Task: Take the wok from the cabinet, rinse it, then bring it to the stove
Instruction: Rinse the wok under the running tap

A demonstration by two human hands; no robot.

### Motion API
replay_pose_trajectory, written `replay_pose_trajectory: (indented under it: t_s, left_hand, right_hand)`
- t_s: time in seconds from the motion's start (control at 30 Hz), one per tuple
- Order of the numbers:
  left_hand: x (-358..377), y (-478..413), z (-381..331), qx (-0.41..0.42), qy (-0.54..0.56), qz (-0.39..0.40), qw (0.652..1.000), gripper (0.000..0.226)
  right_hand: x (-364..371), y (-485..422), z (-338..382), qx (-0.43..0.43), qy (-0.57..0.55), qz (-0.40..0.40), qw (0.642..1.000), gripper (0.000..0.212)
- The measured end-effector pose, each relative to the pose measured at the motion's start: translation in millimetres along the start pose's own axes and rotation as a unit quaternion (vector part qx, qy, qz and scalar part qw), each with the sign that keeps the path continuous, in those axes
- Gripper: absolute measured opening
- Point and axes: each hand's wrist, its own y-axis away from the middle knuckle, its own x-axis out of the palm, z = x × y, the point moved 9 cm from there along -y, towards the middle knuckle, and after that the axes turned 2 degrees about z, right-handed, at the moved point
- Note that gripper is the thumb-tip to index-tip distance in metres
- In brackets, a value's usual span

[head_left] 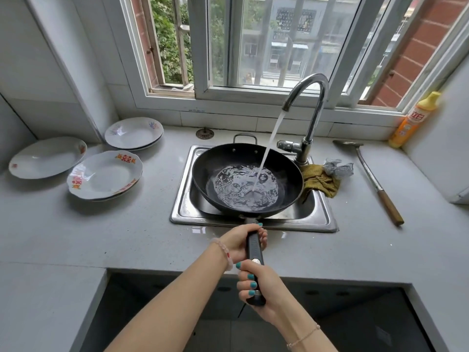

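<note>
I hold the wok [247, 179] by its handle [254, 250] with both hands closed: left hand [238, 243] in front, right hand [261, 288] behind. Beyond my grip, it sits over the sink [182, 199], water [269, 148] from the faucet [308, 110] pooling inside.

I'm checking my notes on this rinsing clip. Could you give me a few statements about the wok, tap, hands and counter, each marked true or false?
1. Both hands, left hand and right hand, grip the wok by its long handle. True.
2. The tap is off. False: water is running into the wok.
3. The plates sit right of the sink. False: they are on its left.
4. A yellow bottle stands by the window. True.
</note>
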Motion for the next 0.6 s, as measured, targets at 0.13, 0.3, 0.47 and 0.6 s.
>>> replay_pose_trajectory:
  t_s: [0.13, 0.3, 0.47, 0.6]
  left_hand:
    - [-1.5, -11.8, 2.1, 0.007, 0.026, -0.032, 0.999, 0.034]
    - [-6.6, -21.0, 2.9, 0.016, 0.001, -0.051, 0.999, 0.035]
    - [-6.7, -26.4, 8.0, 0.011, -0.005, -0.049, 0.999, 0.038]
    - [-6.2, -27.5, 8.0, -0.006, -0.001, -0.042, 0.999, 0.044]
  right_hand:
    - [-6.9, -5.1, 1.1, -0.015, 0.071, -0.026, 0.997, 0.012]
    - [-11.4, -9.7, 1.6, -0.026, 0.089, -0.038, 0.995, 0.014]
    - [-18.3, -11.9, 0.4, -0.024, 0.103, -0.045, 0.993, 0.015]
    - [-20.3, -13.3, 1.9, -0.019, 0.115, -0.057, 0.992, 0.017]
